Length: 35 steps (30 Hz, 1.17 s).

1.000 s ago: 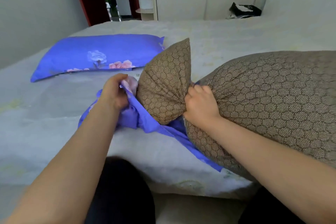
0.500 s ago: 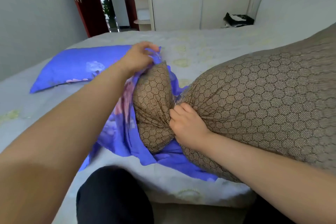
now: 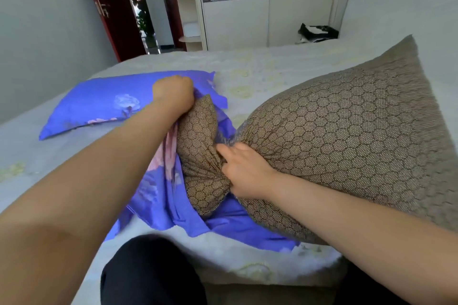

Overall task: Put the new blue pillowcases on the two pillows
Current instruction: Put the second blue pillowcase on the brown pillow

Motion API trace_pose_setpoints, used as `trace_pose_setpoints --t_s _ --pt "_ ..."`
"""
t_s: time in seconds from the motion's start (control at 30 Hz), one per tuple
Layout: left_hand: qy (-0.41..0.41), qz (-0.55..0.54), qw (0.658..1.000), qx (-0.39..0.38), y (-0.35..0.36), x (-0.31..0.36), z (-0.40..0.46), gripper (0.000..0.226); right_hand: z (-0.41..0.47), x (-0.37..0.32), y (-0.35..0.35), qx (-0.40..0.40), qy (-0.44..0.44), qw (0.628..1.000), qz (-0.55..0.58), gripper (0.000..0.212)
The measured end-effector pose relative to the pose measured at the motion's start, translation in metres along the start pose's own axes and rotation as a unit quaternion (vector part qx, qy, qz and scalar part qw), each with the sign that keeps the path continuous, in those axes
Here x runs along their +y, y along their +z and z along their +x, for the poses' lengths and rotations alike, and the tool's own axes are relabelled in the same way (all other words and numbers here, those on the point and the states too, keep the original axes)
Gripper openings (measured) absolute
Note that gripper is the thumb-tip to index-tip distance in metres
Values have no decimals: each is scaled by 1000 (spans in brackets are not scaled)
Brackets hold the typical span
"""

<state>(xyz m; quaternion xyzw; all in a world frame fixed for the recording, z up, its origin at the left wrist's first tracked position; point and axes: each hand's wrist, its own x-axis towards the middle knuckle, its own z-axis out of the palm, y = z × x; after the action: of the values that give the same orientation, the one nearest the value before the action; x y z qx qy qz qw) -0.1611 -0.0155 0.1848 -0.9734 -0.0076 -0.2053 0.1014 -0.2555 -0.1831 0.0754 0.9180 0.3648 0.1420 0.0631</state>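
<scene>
A brown pillow (image 3: 347, 143) with a honeycomb pattern lies across the near edge of the bed, its right end raised. My right hand (image 3: 244, 173) grips it where the fabric is bunched into a narrow waist. A blue floral pillowcase (image 3: 161, 195) lies crumpled under and around the pillow's left end. My left hand (image 3: 173, 93) holds the pillowcase's edge up at the top of that end. A second pillow (image 3: 99, 104), inside a blue floral case, lies flat on the bed to the far left.
The bed (image 3: 260, 67) has a pale sheet. My dark-clothed knee (image 3: 148, 272) is at the bed's near edge. A wardrobe (image 3: 247, 20) and an open doorway (image 3: 138, 7) are behind the bed. A dark bag (image 3: 317, 32) sits at the far right.
My left hand rose from beside the pillow's end to its top, drawing the pillowcase edge up over it. The pillow's right end lifted higher. My right hand kept its grip.
</scene>
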Motion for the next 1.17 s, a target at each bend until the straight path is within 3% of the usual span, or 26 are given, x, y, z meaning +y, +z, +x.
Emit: trace_pose_setpoints --t_s 0.2,0.3,0.4,0.5,0.6,0.63,0.7,0.77,0.83,0.93,1.0,1.07,1.1,1.17 --pt "150 -251 956 -19 -32 80 -29 16 1 -1 0 -5 -36 999 -29 27" --pt "197 -210 958 11 -43 110 -61 26 2 16 6 1 14 1000 25 33" --pt "116 -195 973 31 -29 99 -69 30 -4 27 2 8 89 994 54 46" --pt "43 -178 982 51 -18 69 -69 28 -5 27 -1 51 123 988 79 79" --pt "15 -258 966 -7 -15 50 -62 24 7 24 2 40 112 992 53 107" --pt "12 -329 943 -38 -16 50 -63 20 14 25 5 29 105 993 48 103" --pt "29 -429 898 -93 -17 63 -69 16 22 27 0 16 82 996 43 74" --pt "70 -419 895 -132 -8 82 -86 9 32 34 0 14 49 999 11 62" --pt "76 -356 925 -109 7 82 -100 10 37 43 3 40 57 997 -20 58" --pt "-13 -209 978 14 29 41 -104 38 37 51 5 -40 134 989 54 86" --pt "-90 -163 981 62 45 10 -106 36 37 58 9 -53 154 984 79 105" --pt "-162 -235 958 17 58 -11 -112 25 37 59 12 -46 156 983 80 107" --pt "-198 -328 924 5 63 -16 -116 23 38 58 13 -45 156 984 71 103" --pt "-263 -504 822 41 66 -17 -123 16 41 54 15 -38 151 987 33 93"
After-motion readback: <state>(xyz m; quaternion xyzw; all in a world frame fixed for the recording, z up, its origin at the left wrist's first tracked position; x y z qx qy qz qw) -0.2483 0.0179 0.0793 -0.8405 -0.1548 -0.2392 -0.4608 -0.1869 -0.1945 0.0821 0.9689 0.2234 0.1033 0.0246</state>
